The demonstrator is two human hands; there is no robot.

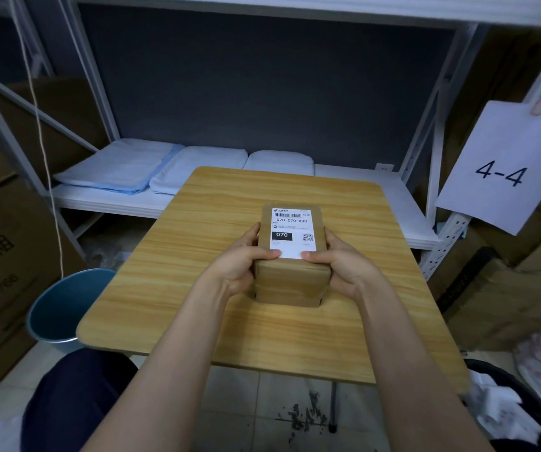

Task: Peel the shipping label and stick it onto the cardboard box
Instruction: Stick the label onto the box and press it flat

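Centre of desk: small brown tape-wrapped cardboard box (pixel 290 278) stands on the square wood-grain desk (pixel 217 197), long axis running near to far.
Label: white rectangular shipping label (pixel 292 232) with barcode, QR code and black "070" block lies flat on the box top; looks fully stuck.
Left hand (pixel 240 261): wrapped round the box's left side, thumb pressing the label's near-left corner.
Right hand (pixel 341 261): mirrors it on the right side, thumb on the near-right corner.
Handling: box likely light and stiff; glossy tape probably slick, so grip the side walls.
Label feel: thin paper, creases easily; smooth outward from the middle.
Surroundings: blue round bucket (pixel 63 308) on the floor, left.
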